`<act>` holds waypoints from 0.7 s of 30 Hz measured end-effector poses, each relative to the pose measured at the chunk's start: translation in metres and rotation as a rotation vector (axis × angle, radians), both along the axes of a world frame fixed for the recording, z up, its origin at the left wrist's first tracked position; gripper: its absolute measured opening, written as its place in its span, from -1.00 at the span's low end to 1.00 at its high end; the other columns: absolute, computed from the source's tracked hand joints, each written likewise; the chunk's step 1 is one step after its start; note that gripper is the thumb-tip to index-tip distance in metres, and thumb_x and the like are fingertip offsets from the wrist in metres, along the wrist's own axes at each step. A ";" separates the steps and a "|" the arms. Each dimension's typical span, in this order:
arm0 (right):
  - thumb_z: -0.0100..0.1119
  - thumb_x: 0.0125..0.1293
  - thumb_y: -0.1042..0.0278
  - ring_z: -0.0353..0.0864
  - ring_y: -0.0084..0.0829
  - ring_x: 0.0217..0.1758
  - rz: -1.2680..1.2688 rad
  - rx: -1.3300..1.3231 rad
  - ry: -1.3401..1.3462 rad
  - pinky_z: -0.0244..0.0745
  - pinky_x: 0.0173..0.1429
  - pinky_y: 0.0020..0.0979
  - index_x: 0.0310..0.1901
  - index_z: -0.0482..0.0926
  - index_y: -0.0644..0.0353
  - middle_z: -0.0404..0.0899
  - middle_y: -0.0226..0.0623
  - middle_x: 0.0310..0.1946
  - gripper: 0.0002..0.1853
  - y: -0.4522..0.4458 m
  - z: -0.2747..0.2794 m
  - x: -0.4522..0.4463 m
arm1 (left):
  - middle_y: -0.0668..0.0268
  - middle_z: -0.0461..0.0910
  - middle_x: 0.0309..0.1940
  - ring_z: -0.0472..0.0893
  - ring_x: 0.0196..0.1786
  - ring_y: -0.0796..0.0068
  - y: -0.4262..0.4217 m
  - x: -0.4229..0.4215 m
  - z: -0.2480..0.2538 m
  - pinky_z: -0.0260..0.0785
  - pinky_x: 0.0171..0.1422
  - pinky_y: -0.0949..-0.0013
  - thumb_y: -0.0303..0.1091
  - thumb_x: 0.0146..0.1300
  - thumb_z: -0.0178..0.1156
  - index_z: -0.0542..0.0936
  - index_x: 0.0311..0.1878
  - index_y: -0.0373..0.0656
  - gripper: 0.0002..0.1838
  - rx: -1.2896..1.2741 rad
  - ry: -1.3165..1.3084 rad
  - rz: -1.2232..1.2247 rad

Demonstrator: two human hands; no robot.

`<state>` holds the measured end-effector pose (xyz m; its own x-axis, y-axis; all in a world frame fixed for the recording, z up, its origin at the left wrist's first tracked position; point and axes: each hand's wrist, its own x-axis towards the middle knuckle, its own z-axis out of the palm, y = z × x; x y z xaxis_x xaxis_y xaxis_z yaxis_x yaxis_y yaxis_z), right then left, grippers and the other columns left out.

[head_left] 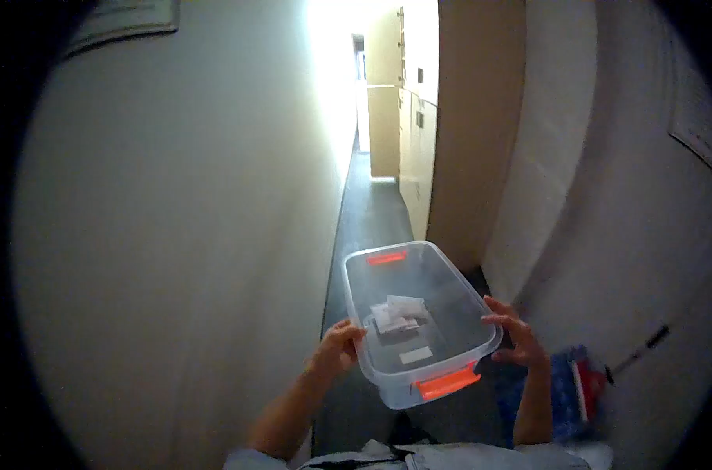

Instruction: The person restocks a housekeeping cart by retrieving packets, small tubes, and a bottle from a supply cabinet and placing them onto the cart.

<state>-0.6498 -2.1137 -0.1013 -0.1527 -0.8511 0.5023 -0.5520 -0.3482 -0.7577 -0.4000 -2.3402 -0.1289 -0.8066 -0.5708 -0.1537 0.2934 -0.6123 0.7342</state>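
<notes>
A clear plastic storage box [458,301] with orange latches [448,384] is held in front of my body, above the floor. My left hand [343,345] grips its left side by the rim. On the opposite side, my right hand [516,333] has its fingers on the rim at the near right corner. Several small white packets [399,313] lie in a heap in the box, and a white label or slip [415,356] shows nearer to me. Whether the box has a lid on, I cannot tell.
A narrow corridor floor [372,207] runs ahead between a pale wall [176,235] and tall cabinets [419,149]. At the lower right, a blue bag-like object [556,392] and a dark-handled stick [638,354] are by the right wall [622,235].
</notes>
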 end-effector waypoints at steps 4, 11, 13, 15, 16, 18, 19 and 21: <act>0.49 -0.30 0.33 0.04 -0.20 0.37 0.236 0.044 -0.463 0.21 0.22 -0.29 -0.24 0.52 0.14 0.05 -0.10 0.31 -0.52 -0.165 0.015 -0.072 | 0.31 0.48 -0.45 0.49 -0.32 0.45 -0.135 -0.058 0.024 0.37 -0.14 0.41 -0.50 -0.02 0.14 0.45 -0.34 -0.24 -0.86 0.025 -0.057 0.141; 0.43 -0.28 0.52 0.28 -0.21 0.24 0.046 0.007 0.020 0.31 0.14 -0.34 -0.53 0.40 0.16 0.32 -0.08 0.16 -0.67 -0.435 0.021 -0.177 | 0.32 0.47 -0.47 0.47 -0.38 0.49 -0.376 -0.153 0.037 0.36 -0.18 0.46 -0.46 0.02 0.12 0.42 -0.44 -0.16 -0.93 -0.048 -0.014 0.253; 0.44 -0.28 0.51 0.31 -0.23 0.22 0.064 -0.195 -0.014 0.33 0.12 -0.32 -0.54 0.38 0.14 0.36 -0.11 0.13 -0.66 -0.503 0.019 -0.205 | 0.32 0.47 -0.46 0.48 -0.36 0.49 -0.466 -0.189 0.017 0.36 -0.18 0.46 -0.44 0.05 0.10 0.43 -0.42 -0.17 -0.94 -0.086 0.059 0.186; 0.45 -0.26 0.47 0.34 -0.23 0.18 0.017 -0.191 -0.003 0.34 0.12 -0.27 -0.55 0.38 0.13 0.40 -0.13 0.08 -0.66 -0.567 0.026 -0.248 | 0.31 0.48 -0.44 0.49 -0.35 0.49 -0.529 -0.241 0.020 0.36 -0.17 0.46 -0.42 0.08 0.08 0.43 -0.39 -0.18 -0.94 -0.043 0.102 0.108; 0.45 -0.25 0.44 0.36 -0.23 0.17 -0.035 -0.195 0.027 0.33 0.14 -0.25 -0.55 0.37 0.13 0.40 -0.12 0.07 -0.66 -0.603 0.036 -0.271 | 0.31 0.48 -0.42 0.49 -0.33 0.49 -0.567 -0.271 0.032 0.37 -0.16 0.45 -0.39 0.10 0.06 0.43 -0.35 -0.19 -0.91 -0.047 0.081 0.108; 0.46 -0.24 0.42 0.37 -0.22 0.15 -0.099 -0.179 0.036 0.32 0.15 -0.24 -0.55 0.37 0.13 0.41 -0.11 0.05 -0.66 -0.677 0.043 -0.317 | 0.31 0.49 -0.40 0.50 -0.32 0.49 -0.649 -0.335 0.040 0.38 -0.16 0.43 -0.36 0.13 0.05 0.44 -0.31 -0.20 -0.88 -0.036 0.036 0.099; 0.43 -0.19 0.35 0.39 -0.21 0.12 -0.155 -0.222 -0.029 0.32 0.13 -0.24 -0.56 0.37 0.12 0.44 -0.08 0.00 -0.67 -0.711 0.048 -0.342 | 0.30 0.49 -0.38 0.51 -0.31 0.50 -0.693 -0.368 0.035 0.38 -0.16 0.40 -0.31 0.16 0.03 0.43 -0.27 -0.20 -0.83 -0.070 0.009 0.030; 0.41 -0.14 0.29 0.42 -0.21 0.09 -0.216 -0.279 -0.046 0.32 0.11 -0.25 -0.57 0.37 0.12 0.46 -0.05 -0.05 -0.68 -0.725 0.060 -0.339 | 0.30 0.49 -0.37 0.51 -0.30 0.50 -0.718 -0.380 0.035 0.39 -0.16 0.37 -0.26 0.19 0.02 0.43 -0.22 -0.20 -0.79 -0.113 0.030 -0.047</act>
